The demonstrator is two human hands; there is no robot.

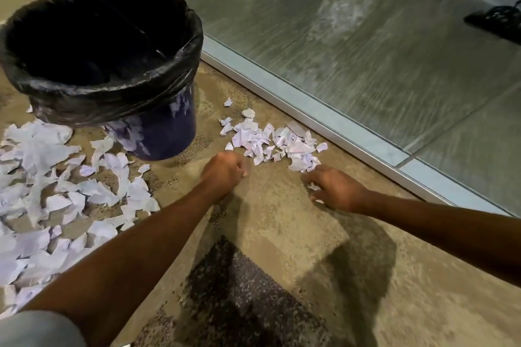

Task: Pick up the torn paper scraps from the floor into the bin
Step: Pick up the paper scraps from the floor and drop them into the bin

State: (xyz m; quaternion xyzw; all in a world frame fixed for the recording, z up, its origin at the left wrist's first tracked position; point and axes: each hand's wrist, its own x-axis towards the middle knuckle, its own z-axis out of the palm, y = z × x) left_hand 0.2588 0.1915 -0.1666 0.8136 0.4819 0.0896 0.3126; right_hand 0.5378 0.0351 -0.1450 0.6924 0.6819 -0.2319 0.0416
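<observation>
A dark blue bin point(158, 132) lined with a black bag point(118, 84) stands at the upper left. A small heap of torn white paper scraps point(270, 141) lies on the carpet to its right, beside the metal door track. My left hand point(225, 170) is curled into a fist at the heap's near left edge; whether it holds paper is hidden. My right hand point(335, 189) rests palm-down at the heap's near right edge, fingers bent over a few small scraps point(313, 186). A much larger spread of scraps point(56, 189) covers the floor to the left.
A frosted glass panel point(366, 36) on a metal track point(324, 121) borders the carpet on the right. A black object point(496, 20) shows behind the glass at the far right. A dark speckled carpet patch point(234, 290) lies near me.
</observation>
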